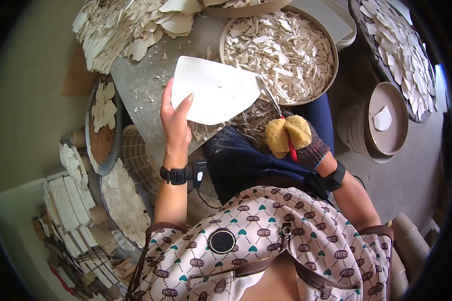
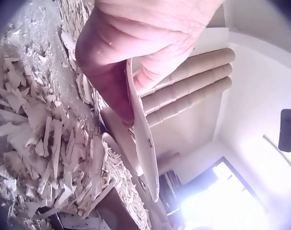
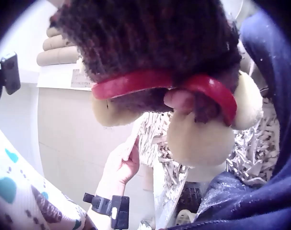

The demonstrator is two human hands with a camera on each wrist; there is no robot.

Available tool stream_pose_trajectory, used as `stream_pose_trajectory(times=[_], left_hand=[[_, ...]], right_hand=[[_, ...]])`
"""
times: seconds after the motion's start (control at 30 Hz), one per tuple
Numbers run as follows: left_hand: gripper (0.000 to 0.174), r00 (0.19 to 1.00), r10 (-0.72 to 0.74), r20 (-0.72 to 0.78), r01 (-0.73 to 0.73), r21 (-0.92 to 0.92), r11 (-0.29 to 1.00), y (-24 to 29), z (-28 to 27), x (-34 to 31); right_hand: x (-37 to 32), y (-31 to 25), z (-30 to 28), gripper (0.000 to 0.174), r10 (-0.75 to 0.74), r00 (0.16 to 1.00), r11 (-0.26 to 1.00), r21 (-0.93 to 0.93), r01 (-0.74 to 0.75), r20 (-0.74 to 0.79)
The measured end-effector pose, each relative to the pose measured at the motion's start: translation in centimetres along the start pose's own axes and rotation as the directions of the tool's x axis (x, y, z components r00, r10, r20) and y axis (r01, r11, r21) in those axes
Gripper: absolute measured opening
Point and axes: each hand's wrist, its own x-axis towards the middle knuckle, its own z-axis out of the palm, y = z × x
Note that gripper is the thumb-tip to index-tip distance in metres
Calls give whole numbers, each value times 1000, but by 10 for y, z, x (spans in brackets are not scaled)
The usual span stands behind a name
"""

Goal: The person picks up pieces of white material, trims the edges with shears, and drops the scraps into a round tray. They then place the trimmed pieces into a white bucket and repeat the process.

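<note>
My bare left hand [image 1: 177, 123] pinches a flat white sheet-like piece [image 1: 211, 93] with rounded edges, thumb on top and fingers beneath. In the left wrist view the piece [image 2: 144, 139] appears edge-on, thin and slightly curved. My right hand [image 1: 312, 143], in a dark knit glove, grips scissors [image 1: 272, 98] with red handles [image 3: 131, 82]. Yellow foam padding [image 1: 297, 131] is wrapped about the handles. The scissor blades meet the right corner of the white piece. A bare fingertip [image 3: 180, 99] shows through the handle loop.
A round tub [image 1: 331, 75] full of pale offcuts stands ahead. Stacked white pieces [image 1: 130, 30] lie at the back left of the grey table [image 1: 135, 95]. More pieces fill a basket [image 1: 402, 55] at right, above a round container [image 1: 386, 128]. Scraps [image 1: 253, 120] lie near my lap.
</note>
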Motion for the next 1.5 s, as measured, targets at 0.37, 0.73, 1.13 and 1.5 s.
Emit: stream_pose_trajectory(times=[0.37, 0.73, 1.13, 1.5], left_hand=[[54, 1000, 16, 10, -16, 33, 999, 12, -5, 17], [51, 997, -54, 62, 51, 55, 997, 14, -8, 20], [57, 910, -208, 358, 269, -130, 954, 19, 57, -17], [54, 912, -329, 245, 344, -21, 939, 28, 1, -25]], right_hand=[[-8, -18, -9, 19, 220, 973, 854, 467, -229, 76], [1, -53, -13, 19, -164, 976, 949, -246, 196, 146], [30, -29, -65, 37, 71, 922, 244, 890, -385, 380], [20, -79, -130, 31, 117, 915, 927, 289, -240, 386]])
